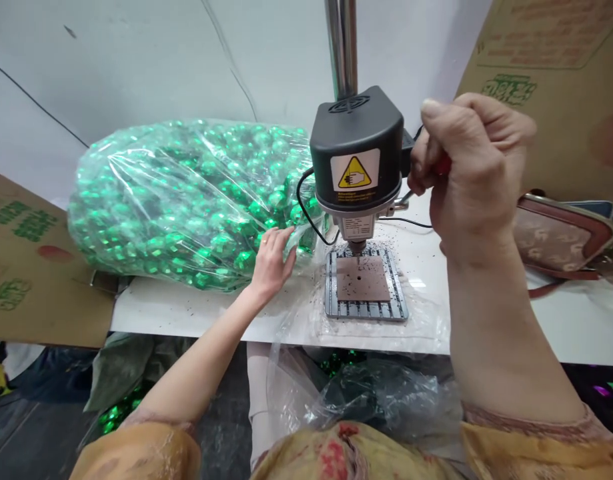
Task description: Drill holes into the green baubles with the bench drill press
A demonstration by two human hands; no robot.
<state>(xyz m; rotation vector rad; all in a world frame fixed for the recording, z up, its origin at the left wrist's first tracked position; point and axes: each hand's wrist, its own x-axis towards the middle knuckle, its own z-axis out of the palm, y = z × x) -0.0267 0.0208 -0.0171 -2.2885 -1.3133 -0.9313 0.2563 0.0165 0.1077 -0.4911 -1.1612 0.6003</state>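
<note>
Two bare hands are at the two sides of one black drill press (356, 143), which stands upright on the white table (186, 310). The right hand (479, 167) is raised beside the drill head, its fingers curled around a red handle (443, 164), of which only a small part can be seen. The left hand (275, 261) is lower, at the other side; its fingers are loosely spread, with the thumb apart, at the near right part of a clear plastic bag (151, 207) filled with shiny green balls. Whether the fingertips press on the plastic or only rest there, I cannot tell. The bag lies with its long axis from left to right, so its right end comes just beside the drill. Directly under the chuck (357, 247), a brown board (373, 287) with one dark hole lies on the grooved base plate (331, 303). This board is to the right of the left hand, which seems the nearer one, and well below the right hand.
</note>
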